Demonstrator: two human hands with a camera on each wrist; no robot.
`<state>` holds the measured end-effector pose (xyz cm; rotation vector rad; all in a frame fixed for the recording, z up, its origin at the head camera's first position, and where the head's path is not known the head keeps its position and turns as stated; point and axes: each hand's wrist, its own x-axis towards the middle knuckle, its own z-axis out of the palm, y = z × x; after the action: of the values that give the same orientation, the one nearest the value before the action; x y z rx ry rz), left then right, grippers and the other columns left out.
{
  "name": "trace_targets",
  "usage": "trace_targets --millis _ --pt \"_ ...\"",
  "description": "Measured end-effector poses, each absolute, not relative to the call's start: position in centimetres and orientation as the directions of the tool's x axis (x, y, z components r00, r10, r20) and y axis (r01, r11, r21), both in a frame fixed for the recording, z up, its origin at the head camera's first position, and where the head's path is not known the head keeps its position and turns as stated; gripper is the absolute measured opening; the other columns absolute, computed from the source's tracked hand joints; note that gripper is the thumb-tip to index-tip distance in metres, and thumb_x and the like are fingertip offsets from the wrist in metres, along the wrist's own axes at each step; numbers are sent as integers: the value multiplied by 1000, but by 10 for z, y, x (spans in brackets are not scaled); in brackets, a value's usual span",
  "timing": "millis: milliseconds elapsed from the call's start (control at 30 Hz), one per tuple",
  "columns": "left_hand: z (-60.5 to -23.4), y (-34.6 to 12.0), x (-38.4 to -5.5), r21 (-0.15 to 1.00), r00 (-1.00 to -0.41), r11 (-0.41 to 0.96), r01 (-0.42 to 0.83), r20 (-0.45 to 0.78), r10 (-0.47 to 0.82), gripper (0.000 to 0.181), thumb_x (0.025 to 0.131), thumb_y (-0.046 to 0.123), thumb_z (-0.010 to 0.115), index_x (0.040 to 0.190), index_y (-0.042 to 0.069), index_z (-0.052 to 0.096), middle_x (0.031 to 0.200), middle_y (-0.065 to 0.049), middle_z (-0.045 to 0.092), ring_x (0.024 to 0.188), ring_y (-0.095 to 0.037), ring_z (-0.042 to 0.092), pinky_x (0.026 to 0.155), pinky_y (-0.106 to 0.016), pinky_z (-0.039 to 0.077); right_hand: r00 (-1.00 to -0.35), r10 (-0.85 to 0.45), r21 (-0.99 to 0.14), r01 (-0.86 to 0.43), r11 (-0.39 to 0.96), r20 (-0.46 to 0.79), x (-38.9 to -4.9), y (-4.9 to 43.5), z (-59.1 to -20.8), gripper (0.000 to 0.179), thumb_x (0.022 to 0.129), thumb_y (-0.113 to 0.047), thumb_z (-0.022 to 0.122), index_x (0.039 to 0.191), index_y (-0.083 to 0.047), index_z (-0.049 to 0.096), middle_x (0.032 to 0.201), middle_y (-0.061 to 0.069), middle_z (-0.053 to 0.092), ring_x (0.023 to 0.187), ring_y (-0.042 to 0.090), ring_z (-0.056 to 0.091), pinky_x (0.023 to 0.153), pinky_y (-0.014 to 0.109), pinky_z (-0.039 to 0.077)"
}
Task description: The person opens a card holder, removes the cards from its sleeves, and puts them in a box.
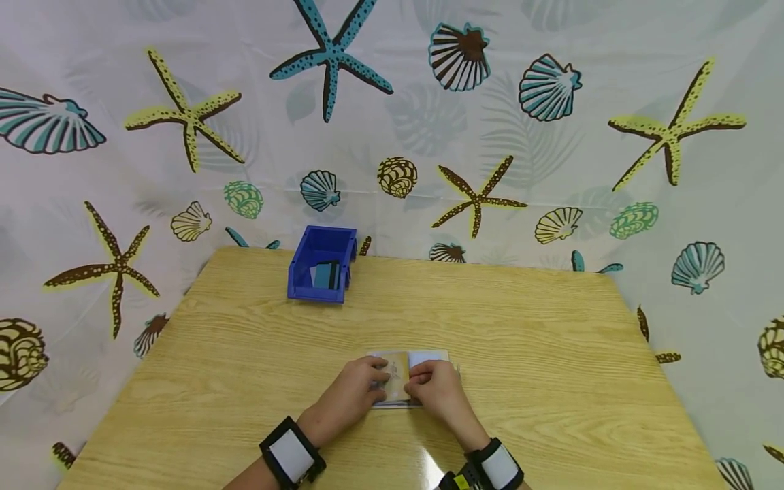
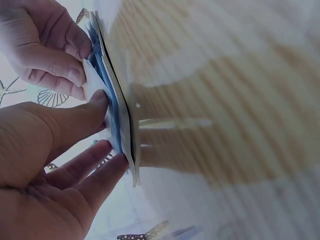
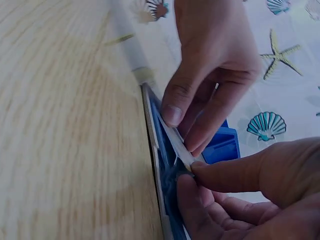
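A small card holder [image 1: 398, 403] with clear plastic pages lies open on the table in front of me. My left hand [image 1: 352, 388] rests on its left side, thumb and fairly straight fingers spread over the page. My right hand [image 1: 437, 389] pinches the edge of a raised page [image 1: 397, 378] near the middle, between thumb and curled fingers. In the left wrist view, bluish leaves [image 2: 114, 112] show under the lifted pale page. The right wrist view shows both hands close together over the card holder [image 3: 155, 135]. Whether a loose card sits in the pinch I cannot tell.
A blue plastic bin [image 1: 338, 296] stands at the back left of the wooden table [image 1: 520, 340], with a few cards [image 1: 326, 274] inside. Behind the table hangs a cloth [image 1: 392, 136] printed with shells and starfish. Each wrist wears a black band.
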<state>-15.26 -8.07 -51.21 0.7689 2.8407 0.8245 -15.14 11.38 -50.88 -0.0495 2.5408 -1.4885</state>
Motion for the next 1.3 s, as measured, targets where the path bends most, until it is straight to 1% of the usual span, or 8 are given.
trace_targets --millis 533,667,733,867,967,1067,1200,1300 --pt "-511 -79 -156 505 -882 754 420 32 470 24 88 11 81 110 1 79 126 -14 70 119 -31 66 102 -45 55 -989 26 -890 145 433 -149 -146 146 -505 19 79 1 75 97 2 76 82 7 72 71 13 63 59 24 53" --pt "-513 -77 -158 502 -874 727 468 139 466 15 90 17 80 100 6 82 110 -6 76 107 -23 69 96 -41 56 -990 36 -926 138 351 -134 -144 143 -501 19 81 2 75 100 4 75 86 11 72 73 14 66 60 25 55" --pt "-514 -74 -159 541 -875 698 470 182 448 13 93 21 77 89 9 82 92 0 76 90 -15 68 82 -34 56 -991 23 -952 134 274 -132 -143 140 -499 19 84 4 74 103 6 74 89 14 71 75 17 69 63 28 59" --pt "-513 -68 -160 768 -943 569 293 132 307 13 93 23 78 85 14 81 78 6 73 70 -5 61 63 -22 49 -992 -2 -982 122 145 -123 -143 133 -496 20 87 7 72 107 8 72 94 18 70 80 23 74 70 38 64" --pt "-512 -66 -159 913 -987 398 88 25 160 10 88 19 83 92 10 83 90 -1 78 77 -6 67 64 -21 54 -994 12 -988 106 112 -105 -142 131 -497 20 87 7 73 107 7 71 94 18 69 80 25 75 72 41 64" --pt "-511 -66 -159 958 -995 287 -27 -55 89 16 84 16 86 96 5 83 100 -10 80 88 -13 73 71 -23 58 -995 26 -991 98 93 -96 -142 131 -498 20 86 8 75 106 7 72 93 18 70 79 25 74 72 43 64" --pt "-508 -67 -159 964 -991 248 -96 -115 63 22 84 18 86 100 4 83 104 -12 79 92 -15 73 73 -24 59 -998 15 -992 61 112 -60 -142 133 -501 19 86 6 76 105 5 73 93 19 71 76 25 74 71 43 64" --pt "-507 -70 -161 968 -990 218 -125 -138 44 23 86 20 85 102 5 82 104 -11 78 91 -14 73 75 -27 61 -1000 -27 -969 -19 247 13 -143 135 -503 17 88 3 75 105 3 74 95 17 73 79 25 74 72 39 64"
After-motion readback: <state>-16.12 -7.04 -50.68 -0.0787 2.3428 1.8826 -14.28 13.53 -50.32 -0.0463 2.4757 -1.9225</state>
